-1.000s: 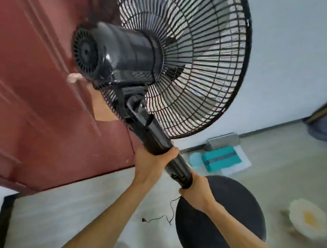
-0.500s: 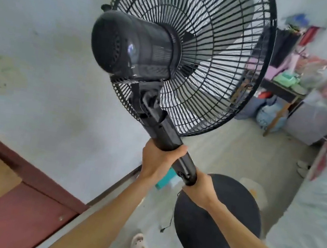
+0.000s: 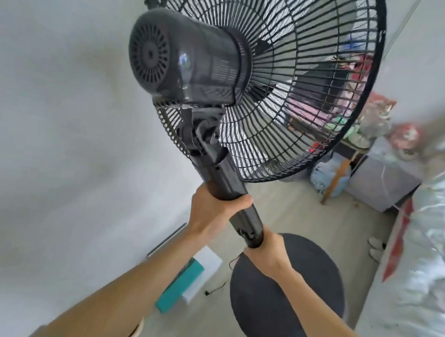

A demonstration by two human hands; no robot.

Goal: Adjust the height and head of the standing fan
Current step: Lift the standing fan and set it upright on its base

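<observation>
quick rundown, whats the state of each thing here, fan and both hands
left hand, grips the fan pole, upper section
right hand, grips the fan pole under the collar
fan blades, look still behind the grille
thin cord, hangs loose, end free

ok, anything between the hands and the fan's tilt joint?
Nothing visible. The left hand grips the fan column just below the tilt joint, and the stretch of column between them is bare. The right hand grips lower, at the column's bottom end.
</observation>
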